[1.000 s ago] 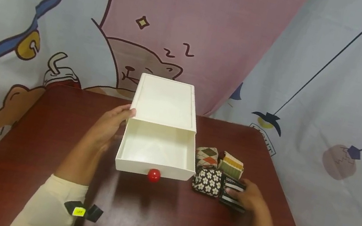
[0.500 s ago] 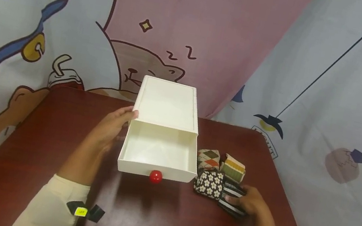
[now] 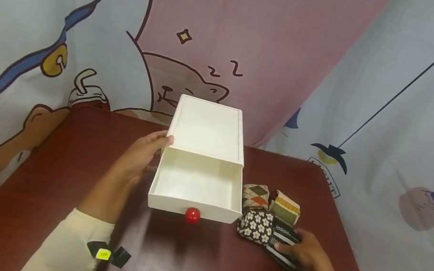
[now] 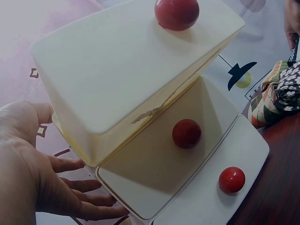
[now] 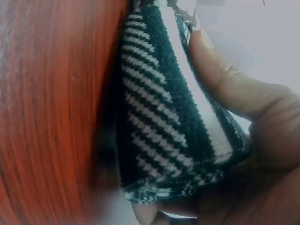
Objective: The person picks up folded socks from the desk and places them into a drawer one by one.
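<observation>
A white drawer cabinet stands on the table, its top drawer pulled out and bare inside. My left hand rests at the cabinet's left side, thumb on the top edge, its fingers stretched fairly straight along the side wall. To the cabinet's right, my right hand grips a folded black-and-white striped sock, thumb on one face and fingers beneath. Touching it is a black sock bundle with white flowers. Behind lie an argyle sock bundle and a yellow-green striped one.
Two lower drawers with red knobs, the middle and the bottom, are closed. The open drawer's red knob juts toward me. The reddish-brown table meets printed cloth walls at the back and right.
The view has shifted slightly, so everything sits lower and farther right. My right hand has swung the striped sock's near end a little toward me. The left hand stays on the cabinet.
</observation>
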The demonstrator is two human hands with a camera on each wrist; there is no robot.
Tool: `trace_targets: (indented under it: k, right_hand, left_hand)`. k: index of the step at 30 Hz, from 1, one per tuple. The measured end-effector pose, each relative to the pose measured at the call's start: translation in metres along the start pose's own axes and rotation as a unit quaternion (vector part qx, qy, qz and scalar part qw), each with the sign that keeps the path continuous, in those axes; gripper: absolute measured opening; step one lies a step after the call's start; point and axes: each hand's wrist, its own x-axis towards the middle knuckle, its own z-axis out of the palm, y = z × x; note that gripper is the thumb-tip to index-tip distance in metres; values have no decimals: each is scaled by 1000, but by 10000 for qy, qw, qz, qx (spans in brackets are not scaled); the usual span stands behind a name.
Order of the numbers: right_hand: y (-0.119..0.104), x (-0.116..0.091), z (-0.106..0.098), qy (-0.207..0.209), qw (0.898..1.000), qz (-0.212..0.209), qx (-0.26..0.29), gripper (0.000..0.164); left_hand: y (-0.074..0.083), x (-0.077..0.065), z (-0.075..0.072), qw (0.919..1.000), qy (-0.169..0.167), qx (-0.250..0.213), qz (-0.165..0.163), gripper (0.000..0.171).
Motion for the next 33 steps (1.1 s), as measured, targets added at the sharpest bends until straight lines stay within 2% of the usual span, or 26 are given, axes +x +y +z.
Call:
trace_targets:
  k: [6, 11, 15, 18, 20, 27, 30, 33]
  right_hand:
    - [3, -2, -7, 161, 9997, 170, 88, 112]
    - [5, -10, -19, 248, 9994, 211, -82, 114]
    - [2, -23, -32, 518, 9987, 16, 19, 92]
    - [-7, -36, -42, 765, 9968, -153, 184, 71]
    - [-14, -44, -48, 879, 9956, -220, 241, 66]
    - [-45, -66, -66, 1368, 9896, -439, -70, 69]
    - [-61, -75, -68, 1705, 9839, -522, -84, 70]
    - [-79, -84, -69, 2171, 9739, -650, -133, 75]
  left_hand:
    - [-2, 1, 0, 10000, 8, -35, 15, 62]
    - [-1, 1, 1, 9999, 39, -122, -6, 63]
    - [-1, 1, 1, 9999, 38, -133, -1, 63]
    - [-1, 2, 2, 9999, 59, -144, -15, 62]
    - [-1, 2, 2, 9998, 82, -171, -40, 61]
    - [-3, 2, 3, 9996, 136, -253, -58, 62]
    - [-3, 1, 3, 9994, 144, -305, -53, 60]
    - [-3, 1, 3, 9994, 124, -314, -15, 61]
